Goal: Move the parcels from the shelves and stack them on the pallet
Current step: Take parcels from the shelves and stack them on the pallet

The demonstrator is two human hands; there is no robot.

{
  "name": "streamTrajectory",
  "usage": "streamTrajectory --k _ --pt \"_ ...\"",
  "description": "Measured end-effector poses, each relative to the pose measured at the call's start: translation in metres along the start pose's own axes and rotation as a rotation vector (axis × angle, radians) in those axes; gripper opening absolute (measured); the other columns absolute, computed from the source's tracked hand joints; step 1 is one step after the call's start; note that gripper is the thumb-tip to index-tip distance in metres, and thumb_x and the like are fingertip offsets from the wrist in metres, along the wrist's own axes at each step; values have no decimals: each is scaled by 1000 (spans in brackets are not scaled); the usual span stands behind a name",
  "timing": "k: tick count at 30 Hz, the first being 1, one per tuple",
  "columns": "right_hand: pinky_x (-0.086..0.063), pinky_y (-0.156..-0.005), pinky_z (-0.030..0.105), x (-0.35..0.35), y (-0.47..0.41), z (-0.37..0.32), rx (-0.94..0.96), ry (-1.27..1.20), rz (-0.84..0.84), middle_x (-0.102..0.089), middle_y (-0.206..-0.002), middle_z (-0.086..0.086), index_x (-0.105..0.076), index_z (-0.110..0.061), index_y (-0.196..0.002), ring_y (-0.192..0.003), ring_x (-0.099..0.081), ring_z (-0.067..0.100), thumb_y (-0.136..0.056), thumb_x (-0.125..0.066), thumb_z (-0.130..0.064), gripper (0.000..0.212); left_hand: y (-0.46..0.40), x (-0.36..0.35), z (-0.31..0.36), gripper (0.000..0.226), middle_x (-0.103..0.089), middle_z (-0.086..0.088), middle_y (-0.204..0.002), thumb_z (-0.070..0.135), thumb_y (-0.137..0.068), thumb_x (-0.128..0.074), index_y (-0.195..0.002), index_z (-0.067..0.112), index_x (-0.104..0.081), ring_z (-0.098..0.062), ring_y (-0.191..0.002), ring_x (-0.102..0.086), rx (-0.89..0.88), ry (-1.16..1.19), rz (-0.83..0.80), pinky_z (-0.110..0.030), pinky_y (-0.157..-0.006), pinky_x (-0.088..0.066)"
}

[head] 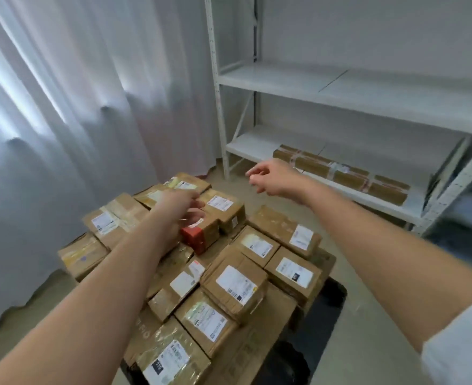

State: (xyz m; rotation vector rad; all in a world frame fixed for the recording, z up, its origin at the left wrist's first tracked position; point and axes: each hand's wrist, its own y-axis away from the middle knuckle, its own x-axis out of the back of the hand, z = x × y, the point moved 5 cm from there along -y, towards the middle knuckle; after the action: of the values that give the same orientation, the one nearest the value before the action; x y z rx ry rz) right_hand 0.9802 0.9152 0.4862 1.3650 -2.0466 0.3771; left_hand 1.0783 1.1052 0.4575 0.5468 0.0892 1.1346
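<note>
While most parcels [234, 284] are sitting stacked on the pallet [337, 295], one long parcel [340, 173] is remaining on the far-right shelves [284, 79]; left hand [182, 207] is seemingly touching a red-ended box [198, 234], right hand [273, 176] is hanging empty, fingers loose.

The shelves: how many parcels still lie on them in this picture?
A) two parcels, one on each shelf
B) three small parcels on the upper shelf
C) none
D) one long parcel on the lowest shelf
D: only one long parcel lies on the lowest board of the shelves; the upper board is bare.
</note>
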Motion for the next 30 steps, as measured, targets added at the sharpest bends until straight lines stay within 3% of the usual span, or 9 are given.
streamTrajectory --k 2,5,10,14,17,25,30 --pt "-50 -68 20 70 40 1 -1 -24 131 -67 -109 3 -63 -15 -117 -88 -64 13 -100 -50 -18 22 38 -49 52 16 -68 -14 -100 10 -100 -48 -107 5 -62 -24 -79 -64 -153 -7 -104 -32 -77 -55" --pt "-54 -68 21 164 123 14 -23 -75 364 -70 -102 5 -65 -16 -105 -81 -66 14 -100 -49 -13 17 109 -128 112 17 -67 -10 -92 13 -101 -48 -109 5 -61 -22 -76 -64 -338 4 -264 -30 -75 -55" --pt "-55 -77 30 287 259 55 -124 -117 672 -72 -102 12 -66 -13 -100 -78 -66 17 -100 -46 -12 20 220 -259 165 15 -67 -8 -90 14 -100 -49 -102 7 -62 -22 -74 -67 -476 30 -586 -30 -81 -57" --pt "-53 -69 21 358 356 95 -201 -105 810 -71 -103 10 -66 -8 -107 -81 -65 17 -100 -45 -9 22 288 -353 171 15 -66 -5 -89 16 -102 -47 -96 12 -60 -19 -74 -66 -495 4 -769 -25 -73 -57" --pt "-57 -75 26 403 418 134 -230 -119 903 -71 -102 11 -68 -6 -108 -81 -65 17 -99 -45 -5 25 327 -421 170 16 -65 -4 -88 16 -102 -46 -95 13 -60 -18 -73 -65 -506 -39 -833 -23 -67 -56" --pt "-52 -58 14 551 513 266 -228 -94 1054 -71 -99 6 -68 -11 -105 -77 -66 13 -100 -47 -5 22 412 -636 207 14 -66 -3 -86 12 -101 -45 -100 12 -60 -17 -72 -64 -544 2 -934 -27 -82 -53" --pt "-50 -62 15 643 531 345 -269 -81 1071 -72 -96 3 -67 -15 -101 -74 -66 9 -100 -47 -5 23 444 -764 226 16 -68 -4 -87 13 -102 -45 -99 12 -61 -15 -67 -66 -512 4 -1010 -22 -65 -56"
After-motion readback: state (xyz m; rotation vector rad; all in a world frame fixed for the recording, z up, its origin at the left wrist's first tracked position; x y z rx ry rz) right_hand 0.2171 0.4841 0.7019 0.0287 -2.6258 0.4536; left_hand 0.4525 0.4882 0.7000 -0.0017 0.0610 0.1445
